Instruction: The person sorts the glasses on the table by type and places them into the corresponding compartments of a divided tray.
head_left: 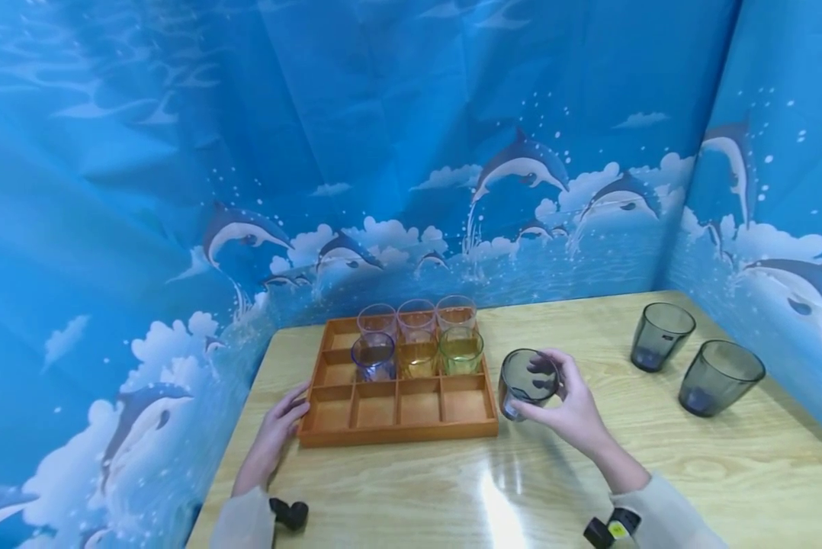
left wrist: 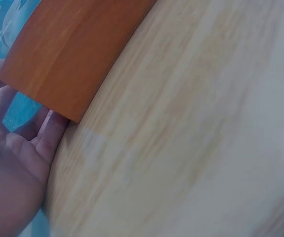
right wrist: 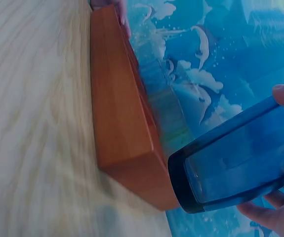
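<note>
My right hand grips a dark grey tumbler between thumb and fingers, just beyond the right side of a wooden divided tray. In the right wrist view the tumbler tilts, its thick base near the tray's corner. My left hand rests its fingers against the tray's left side; in the left wrist view those fingers touch the end of the tray wall. In the tray's middle row stand a blue glass, a yellow glass and a green glass.
Behind them, three pale pink glasses stand in the tray's back row. Two more dark grey tumblers, one farther back and one nearer, stand on the table's right. A blue dolphin-print sheet rises behind the wood-grain table.
</note>
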The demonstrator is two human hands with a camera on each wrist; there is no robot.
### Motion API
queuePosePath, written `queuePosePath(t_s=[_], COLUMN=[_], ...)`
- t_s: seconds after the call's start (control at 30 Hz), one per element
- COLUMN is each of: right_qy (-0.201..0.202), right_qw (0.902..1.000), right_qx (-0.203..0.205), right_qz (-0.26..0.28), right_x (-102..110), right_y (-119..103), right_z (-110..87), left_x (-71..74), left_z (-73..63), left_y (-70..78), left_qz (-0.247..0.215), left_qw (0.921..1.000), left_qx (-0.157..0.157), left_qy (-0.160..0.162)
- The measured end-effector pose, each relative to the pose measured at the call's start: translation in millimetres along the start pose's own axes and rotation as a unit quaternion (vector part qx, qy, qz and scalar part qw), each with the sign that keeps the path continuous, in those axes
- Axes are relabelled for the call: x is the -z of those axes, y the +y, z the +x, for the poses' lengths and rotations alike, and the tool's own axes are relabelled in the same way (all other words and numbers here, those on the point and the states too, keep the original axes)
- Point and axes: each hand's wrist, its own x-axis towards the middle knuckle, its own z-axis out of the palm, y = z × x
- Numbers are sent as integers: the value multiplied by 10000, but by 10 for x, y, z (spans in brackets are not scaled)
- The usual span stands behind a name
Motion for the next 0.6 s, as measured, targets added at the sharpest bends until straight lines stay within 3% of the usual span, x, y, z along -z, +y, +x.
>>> queuePosePath(t_s=[0.2,0.6], right_qy=[-211,-472], right_qw=[9995,9963], right_qx=[-11,-78], right_qz=[243,717], right_x=[-131,-418], right_y=[-210,-240], right_z=[82,231], left_x=[8,97], left_z=[36,73], left_y=[34,98], left_qz=[35,-126], left_qw=[9999,9992], left_qx=[-85,56], left_qy=[-113,-383])
